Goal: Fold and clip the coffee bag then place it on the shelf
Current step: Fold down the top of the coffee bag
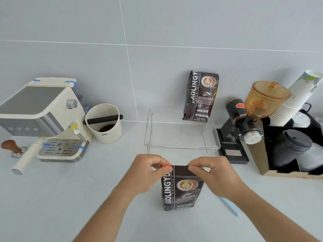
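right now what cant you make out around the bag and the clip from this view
Head view only:
- Orange clip: mostly covered by the left hand; whether it bites the fold is unclear.
- Top fold of the near coffee bag: its right end sits under the right hand.
- Light blue stick: its upper end is behind the right forearm.
- Small print on both bags: too small.

Cream and steel espresso machine (43,119) at left on the pale grey desk (70,198), wooden-handled tamper (12,148) just beside it. Cream round knock box (104,125) with black bar right of machine. Black grinder with amber hopper (251,117) at right, then a wooden organizer (288,154) holding white paper cups (293,100) and black lids (293,144). Light blue stick (229,206) lying on desk.
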### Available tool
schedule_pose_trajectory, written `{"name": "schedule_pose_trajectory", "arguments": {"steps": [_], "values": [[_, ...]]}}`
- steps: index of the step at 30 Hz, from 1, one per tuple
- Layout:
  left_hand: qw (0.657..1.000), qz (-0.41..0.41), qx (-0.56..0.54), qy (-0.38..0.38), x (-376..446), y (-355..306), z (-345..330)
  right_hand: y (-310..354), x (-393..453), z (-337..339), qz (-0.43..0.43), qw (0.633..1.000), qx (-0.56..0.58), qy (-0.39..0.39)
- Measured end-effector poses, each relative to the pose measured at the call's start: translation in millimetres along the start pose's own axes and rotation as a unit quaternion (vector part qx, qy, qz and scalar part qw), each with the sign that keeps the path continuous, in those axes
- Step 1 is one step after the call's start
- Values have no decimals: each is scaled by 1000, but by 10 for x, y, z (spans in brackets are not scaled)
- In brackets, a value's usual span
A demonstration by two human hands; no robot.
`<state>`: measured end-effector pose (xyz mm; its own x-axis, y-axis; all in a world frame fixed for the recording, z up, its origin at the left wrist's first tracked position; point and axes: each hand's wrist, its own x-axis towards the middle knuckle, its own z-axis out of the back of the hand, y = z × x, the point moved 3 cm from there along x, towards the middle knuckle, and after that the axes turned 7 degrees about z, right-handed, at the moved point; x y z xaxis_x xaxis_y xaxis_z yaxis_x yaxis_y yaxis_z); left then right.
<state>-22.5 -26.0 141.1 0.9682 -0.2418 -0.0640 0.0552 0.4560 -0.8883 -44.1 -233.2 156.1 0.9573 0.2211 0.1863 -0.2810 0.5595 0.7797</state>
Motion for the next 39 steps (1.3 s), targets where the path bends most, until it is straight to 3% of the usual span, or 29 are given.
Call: {"name": "schedule_pose_trajectory", "arguments": {"steps": [6, 11, 16, 19, 22, 25, 32, 37, 39], "values": [[991, 44, -123, -7, -1, 112, -112, -108, 70, -78, -125, 982, 135, -34], [997, 31, -73, 8, -71, 165, -188, -170, 96, -137, -197, 949, 241, -42], [1000, 11, 4, -21, -82, 189, -221, -225, 110, -193, -246, 929, 276, 17], [999, 7, 32, -10, -77, 257, -214, -233, 80, -143, -211, 950, 206, 103], [999, -5, 46, -5, -95, 282, -225, -231, 30, -100, -104, 976, 59, 181], [999, -11, 37, -7, -89, 259, -254, -216, 0, -98, -12, 989, -7, 149], [999, 22, 31, 28, 5, 278, -228, -339, -78, -6, 46, 990, -36, 130], [998, 39, 23, 49, 27, 350, -246, -466, -67, 22, -48, 998, 51, -1], [998, 37, 15, 52, 8, 358, -271, -506, -80, 14, -94, 991, 99, 4]]}}
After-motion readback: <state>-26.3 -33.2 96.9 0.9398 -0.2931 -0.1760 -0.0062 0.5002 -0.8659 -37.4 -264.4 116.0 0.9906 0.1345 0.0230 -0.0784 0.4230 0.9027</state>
